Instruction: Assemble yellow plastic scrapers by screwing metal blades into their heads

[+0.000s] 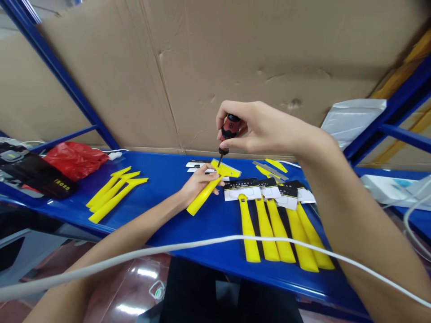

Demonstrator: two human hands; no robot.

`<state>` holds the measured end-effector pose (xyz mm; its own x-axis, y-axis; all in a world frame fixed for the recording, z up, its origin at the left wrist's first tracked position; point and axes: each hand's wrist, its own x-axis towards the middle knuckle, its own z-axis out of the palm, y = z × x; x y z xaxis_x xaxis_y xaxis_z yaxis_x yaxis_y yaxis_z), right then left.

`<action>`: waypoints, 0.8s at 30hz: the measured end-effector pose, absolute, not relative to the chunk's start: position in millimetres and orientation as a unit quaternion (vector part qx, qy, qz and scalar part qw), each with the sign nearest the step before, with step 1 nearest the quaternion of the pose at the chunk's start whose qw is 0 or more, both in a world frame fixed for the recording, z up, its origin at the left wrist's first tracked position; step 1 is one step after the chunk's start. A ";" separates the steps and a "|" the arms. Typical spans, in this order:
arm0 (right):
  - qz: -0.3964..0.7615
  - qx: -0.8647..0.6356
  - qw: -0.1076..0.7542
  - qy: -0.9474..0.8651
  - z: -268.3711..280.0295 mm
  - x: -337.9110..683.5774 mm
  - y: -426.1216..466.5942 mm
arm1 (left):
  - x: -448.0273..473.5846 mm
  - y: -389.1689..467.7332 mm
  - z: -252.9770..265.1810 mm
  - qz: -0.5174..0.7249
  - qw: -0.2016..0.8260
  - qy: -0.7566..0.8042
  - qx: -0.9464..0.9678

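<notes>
Above the blue table, my left hand is closed round a yellow scraper, its handle slanting down toward me and its wide head up and to the right. My right hand grips a red and black screwdriver from above. The screwdriver points down, and its tip meets the scraper's head; any screw there is too small to make out. Right of the scraper, several yellow handles lie side by side with black and white cards at their upper ends.
Several yellow handles lie at left on the blue table. Beyond them are a red plastic bag and a black case. Yellow pieces and a clear strip lie behind the cards. A white cable crosses in front. Cardboard stands behind.
</notes>
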<state>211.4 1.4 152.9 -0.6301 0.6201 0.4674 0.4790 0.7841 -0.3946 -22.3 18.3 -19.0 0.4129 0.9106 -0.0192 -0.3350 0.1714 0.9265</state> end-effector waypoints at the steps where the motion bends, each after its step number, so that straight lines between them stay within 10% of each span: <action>1: 0.114 -0.307 0.304 -0.895 153.2 211.4 0.9 | -22.3 17.6 -18.2 0.445 0.699 0.307 0.468; 24: 0.070 -0.304 0.320 -0.895 159.6 209.5 -1.9 | -22.3 13.5 -13.8 0.460 0.696 0.281 0.474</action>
